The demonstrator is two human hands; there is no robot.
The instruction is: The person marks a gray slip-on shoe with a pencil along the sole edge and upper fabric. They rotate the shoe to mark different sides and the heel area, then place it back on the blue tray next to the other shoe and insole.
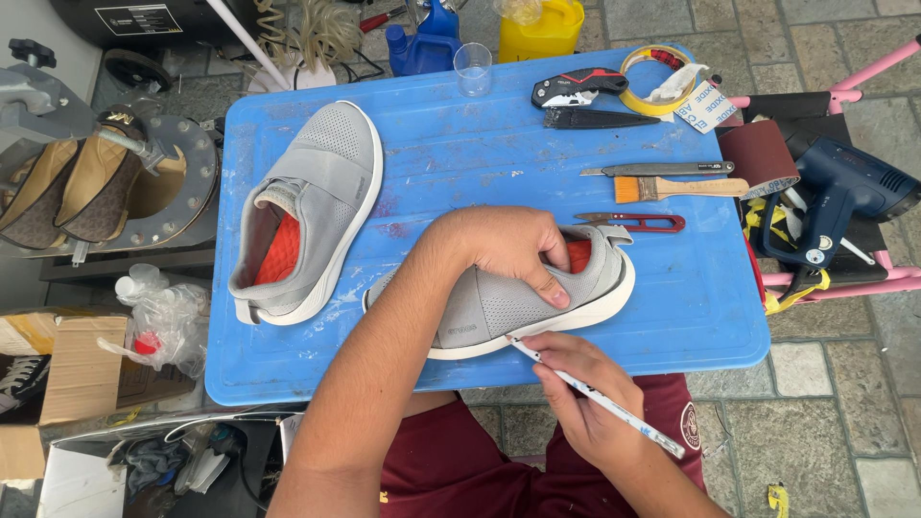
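Stone paving surrounds a blue plastic surface (691, 317) that fills the middle of the frame, its top scuffed and stained. Near its lower centre lies a grey slip-on shoe (499, 312) on its side, white sole toward the lower edge; the left forearm crosses over it and hides much of its upper, and only a sliver of the orange lining shows by the heel. The left hand (508, 251) clamps the shoe from above, thumb pressed on the grey mesh and fingers curled into the opening, so its grip is closed around the shoe. Just below, the right hand (585, 398) pinches a thin white pencil-like marker (595, 398), whose tip touches the white sole edge; whether it leaves a line is too fine to tell. A second grey shoe (312, 206) sits upright at centre left, well apart from both hands. At upper right lie a brush (676, 188), red snips (633, 223) and a roll of yellow tape (657, 82); a blue power tool (844, 192) is partly cut off by clutter at the right edge.
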